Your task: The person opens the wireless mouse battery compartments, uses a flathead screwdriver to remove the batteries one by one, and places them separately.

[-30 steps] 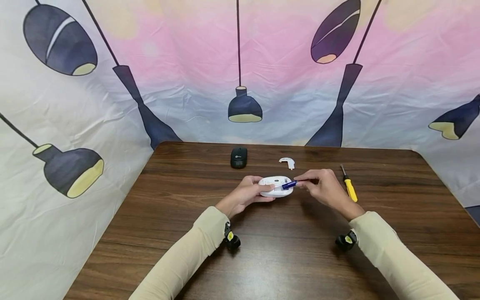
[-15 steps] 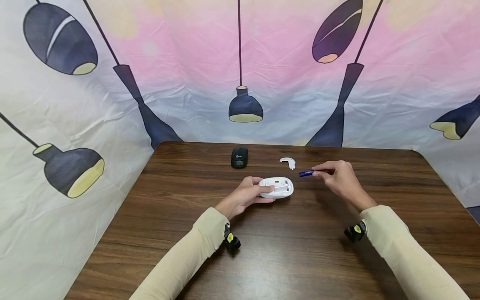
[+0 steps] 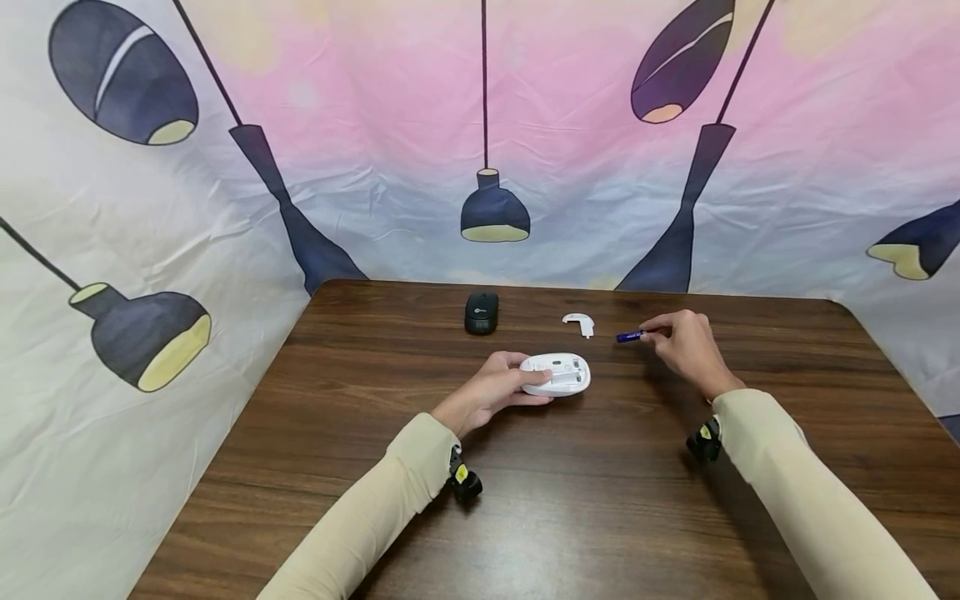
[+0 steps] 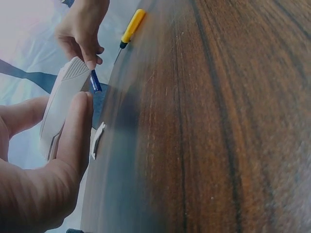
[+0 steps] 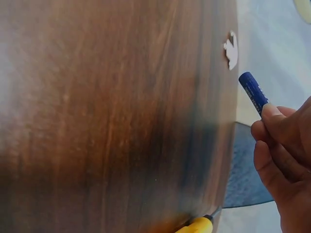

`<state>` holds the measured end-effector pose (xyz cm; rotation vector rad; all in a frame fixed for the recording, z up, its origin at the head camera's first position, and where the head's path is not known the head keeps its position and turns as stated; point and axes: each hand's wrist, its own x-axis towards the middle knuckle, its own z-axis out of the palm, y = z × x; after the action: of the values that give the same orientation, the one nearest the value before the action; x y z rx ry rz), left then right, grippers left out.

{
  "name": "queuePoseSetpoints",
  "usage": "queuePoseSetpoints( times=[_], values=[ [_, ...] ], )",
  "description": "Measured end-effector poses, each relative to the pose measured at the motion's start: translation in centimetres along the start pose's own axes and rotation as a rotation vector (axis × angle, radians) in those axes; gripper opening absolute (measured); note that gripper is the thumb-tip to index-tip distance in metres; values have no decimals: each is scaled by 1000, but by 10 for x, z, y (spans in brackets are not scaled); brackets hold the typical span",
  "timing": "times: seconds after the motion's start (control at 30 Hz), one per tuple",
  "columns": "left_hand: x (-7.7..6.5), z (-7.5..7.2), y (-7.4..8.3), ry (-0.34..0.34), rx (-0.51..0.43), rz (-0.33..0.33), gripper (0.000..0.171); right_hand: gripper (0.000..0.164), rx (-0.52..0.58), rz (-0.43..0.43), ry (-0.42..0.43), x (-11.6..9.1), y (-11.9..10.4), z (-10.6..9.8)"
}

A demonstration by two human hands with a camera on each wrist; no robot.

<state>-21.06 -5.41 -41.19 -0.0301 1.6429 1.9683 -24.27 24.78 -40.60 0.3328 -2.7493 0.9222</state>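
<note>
A white computer mouse lies upside down on the brown wooden table, its battery bay showing. My left hand grips its left side, thumb along the edge; the left wrist view shows the mouse held between thumb and fingers. My right hand pinches a small blue battery just above the table, to the right of the mouse. The right wrist view shows the battery sticking out of my fingertips. A white battery cover lies behind the mouse.
A black mouse sits near the table's far edge. A yellow-handled screwdriver lies on the table beyond my right hand, seen in the left wrist view. A lamp-patterned cloth hangs behind and to the left.
My right hand pulled the blue battery out of the white mouse and carried it right and farther back. The left hand kept its hold on the mouse.
</note>
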Motion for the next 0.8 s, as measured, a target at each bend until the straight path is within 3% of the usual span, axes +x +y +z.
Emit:
queuePoseSetpoints(
  times=[0.2, 0.53, 0.8],
  values=[
    [0, -1, 1, 5, -7, 0, 38, 15, -58, 14, -24, 10, 8, 3],
    [-3, 0, 1, -3, 3, -3, 37, 17, -127, 34, -143, 21, 22, 8],
    [-3, 0, 3, -4, 8, 0, 39, 15, -151, 36, -160, 27, 27, 12]
  ],
)
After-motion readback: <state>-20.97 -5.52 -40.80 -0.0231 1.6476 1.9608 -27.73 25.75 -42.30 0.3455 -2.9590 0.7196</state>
